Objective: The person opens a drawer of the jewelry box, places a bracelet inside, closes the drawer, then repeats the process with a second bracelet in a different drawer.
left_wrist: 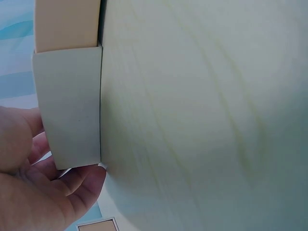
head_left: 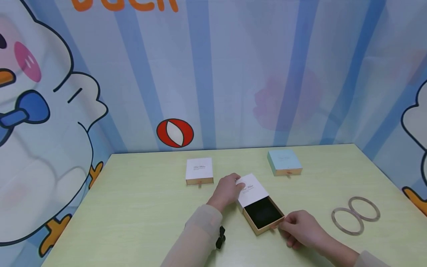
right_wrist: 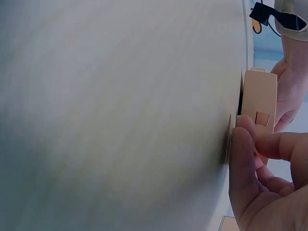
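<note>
A white drawer-style gift box (head_left: 253, 191) lies angled on the table, its tan drawer (head_left: 252, 219) slid partway out and showing a black lining. At the sleeve's far left end, my left hand (head_left: 227, 191) grips it, thumb on top; in the left wrist view its fingers curl round the end of the sleeve (left_wrist: 70, 108). My right hand (head_left: 301, 228) is at the drawer's near right corner, thumb and fingertips pinching there. The right wrist view shows these fingers beside the drawer front (right_wrist: 257, 91), close to its small ribbon tab (right_wrist: 262, 118).
A second white box (head_left: 199, 170) stands shut at the back, left of centre. Farther right is a light blue box (head_left: 285, 162), also shut. Two pale rings (head_left: 347, 221), touching or overlapping, lie right of my right hand. A printed cloth backdrop (head_left: 233, 74) rises behind the table.
</note>
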The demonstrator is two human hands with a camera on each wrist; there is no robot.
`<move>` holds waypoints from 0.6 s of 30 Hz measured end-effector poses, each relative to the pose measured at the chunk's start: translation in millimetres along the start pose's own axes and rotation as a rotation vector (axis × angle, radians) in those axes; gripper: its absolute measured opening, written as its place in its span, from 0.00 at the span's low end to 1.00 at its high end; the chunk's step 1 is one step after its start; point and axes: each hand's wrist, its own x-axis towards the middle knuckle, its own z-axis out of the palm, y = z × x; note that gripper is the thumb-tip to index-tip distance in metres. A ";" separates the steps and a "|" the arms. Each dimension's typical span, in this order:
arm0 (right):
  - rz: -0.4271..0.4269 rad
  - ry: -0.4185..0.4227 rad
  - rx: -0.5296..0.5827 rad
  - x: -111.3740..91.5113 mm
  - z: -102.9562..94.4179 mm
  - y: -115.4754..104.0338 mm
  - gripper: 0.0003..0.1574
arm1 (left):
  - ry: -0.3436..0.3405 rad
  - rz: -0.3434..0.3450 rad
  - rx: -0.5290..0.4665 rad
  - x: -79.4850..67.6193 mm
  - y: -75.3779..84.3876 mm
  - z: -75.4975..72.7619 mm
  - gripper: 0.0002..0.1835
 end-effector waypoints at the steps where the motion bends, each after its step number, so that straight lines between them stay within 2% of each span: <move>1: -0.001 0.011 -0.011 0.0 -0.2 -0.1 0.11 | 0.000 -0.002 -0.001 -0.1 0.2 0.0 0.20; 7: -0.028 0.054 -0.039 -1.1 -0.3 -0.4 0.09 | 0.000 -0.011 -0.004 0.0 0.8 0.1 0.20; 13: 0.002 0.108 -0.085 -1.2 -0.2 -2.0 0.07 | 0.003 -0.007 -0.002 0.3 0.1 0.7 0.20; 18: 0.010 0.115 -0.102 -1.3 -1.9 -2.5 0.07 | 0.008 0.002 -0.003 0.6 -0.2 0.8 0.19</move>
